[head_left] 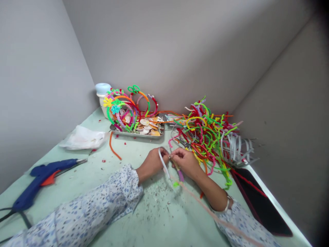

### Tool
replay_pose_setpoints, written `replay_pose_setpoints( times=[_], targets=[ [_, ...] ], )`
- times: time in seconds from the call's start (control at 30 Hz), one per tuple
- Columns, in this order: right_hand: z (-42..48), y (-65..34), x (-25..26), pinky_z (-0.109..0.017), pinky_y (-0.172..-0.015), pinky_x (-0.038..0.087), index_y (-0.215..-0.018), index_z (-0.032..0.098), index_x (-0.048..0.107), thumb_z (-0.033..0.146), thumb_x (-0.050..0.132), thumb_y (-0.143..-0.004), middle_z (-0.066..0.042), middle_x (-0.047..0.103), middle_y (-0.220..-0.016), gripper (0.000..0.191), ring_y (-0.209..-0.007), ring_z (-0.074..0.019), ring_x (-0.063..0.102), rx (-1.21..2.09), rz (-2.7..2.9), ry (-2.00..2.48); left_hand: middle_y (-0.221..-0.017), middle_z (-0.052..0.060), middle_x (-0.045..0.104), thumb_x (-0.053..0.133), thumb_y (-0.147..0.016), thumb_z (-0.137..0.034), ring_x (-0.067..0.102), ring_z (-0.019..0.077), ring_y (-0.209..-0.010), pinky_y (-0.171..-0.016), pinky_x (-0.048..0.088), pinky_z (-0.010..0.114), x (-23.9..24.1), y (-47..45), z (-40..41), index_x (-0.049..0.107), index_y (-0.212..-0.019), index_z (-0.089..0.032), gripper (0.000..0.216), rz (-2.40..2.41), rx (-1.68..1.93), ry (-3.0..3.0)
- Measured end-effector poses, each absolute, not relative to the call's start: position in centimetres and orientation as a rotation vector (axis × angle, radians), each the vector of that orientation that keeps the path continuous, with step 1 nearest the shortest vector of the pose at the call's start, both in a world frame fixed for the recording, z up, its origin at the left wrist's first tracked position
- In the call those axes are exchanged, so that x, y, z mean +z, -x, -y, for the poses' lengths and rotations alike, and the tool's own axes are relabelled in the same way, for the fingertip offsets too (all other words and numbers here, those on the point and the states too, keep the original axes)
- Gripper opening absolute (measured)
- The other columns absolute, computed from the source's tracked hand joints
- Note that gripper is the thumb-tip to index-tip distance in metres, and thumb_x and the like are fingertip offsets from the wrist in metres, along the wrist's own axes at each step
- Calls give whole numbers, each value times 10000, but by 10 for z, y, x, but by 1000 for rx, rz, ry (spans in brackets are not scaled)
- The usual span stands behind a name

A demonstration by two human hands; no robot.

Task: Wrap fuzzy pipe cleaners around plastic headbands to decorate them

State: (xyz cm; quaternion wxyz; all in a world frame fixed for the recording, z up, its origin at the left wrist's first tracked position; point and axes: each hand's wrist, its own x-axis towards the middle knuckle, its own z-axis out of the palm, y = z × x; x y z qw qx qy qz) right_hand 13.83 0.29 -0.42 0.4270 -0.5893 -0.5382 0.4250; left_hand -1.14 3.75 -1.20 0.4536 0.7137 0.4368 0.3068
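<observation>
My left hand (pixel 154 160) grips a thin white headband (pixel 163 161), whose arc bends over the fingers and whose ends point toward me. My right hand (pixel 187 161) meets it at the top of the band, thumb and forefinger pinched on a spot that the fingers mostly hide. Below the right fingers, one leg of the band carries a purple fuzzy wrap (pixel 181 176). A pale pink pipe cleaner (pixel 205 205) trails from near the band across my right forearm, blurred. Close to its upper end shows a bright green fuzzy bit (pixel 175 184).
Decorated headbands (pixel 123 109) stand on a metal tray (pixel 136 134) of shells. Tangled pipe cleaners (pixel 205 130) and scissors (pixel 183 142) lie right, beside plain headbands (pixel 238 147) and a dark tablet-like slab (pixel 262 202). A blue glue gun (pixel 43 180), plastic bag (pixel 83 138) and lidded jar (pixel 103 97) are left.
</observation>
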Motion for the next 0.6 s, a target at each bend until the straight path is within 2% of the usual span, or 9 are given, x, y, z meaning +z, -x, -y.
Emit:
replay_pose_setpoints(
  times=[0.37,0.6],
  targets=[
    [-3,-143,-9,-190,-417,386,-743,193,576,263,542,-736,39,577,-502,78,-433,-110,531,1029,1435,1437,-562,-9,557,486,-753,-245,494,100,-498,-468,356,191,-12,10,-35,584,-738,-133,150,-990,815,-1758],
    [-2,-142,-4,-193,-412,366,-726,187,562,258,542,-721,49,561,-477,74,-412,-104,504,1131,1379,1429,-547,-25,536,501,-748,-236,486,95,-493,-481,348,196,-12,9,-35,567,-753,-138,118,-1034,805,-1734]
  ],
)
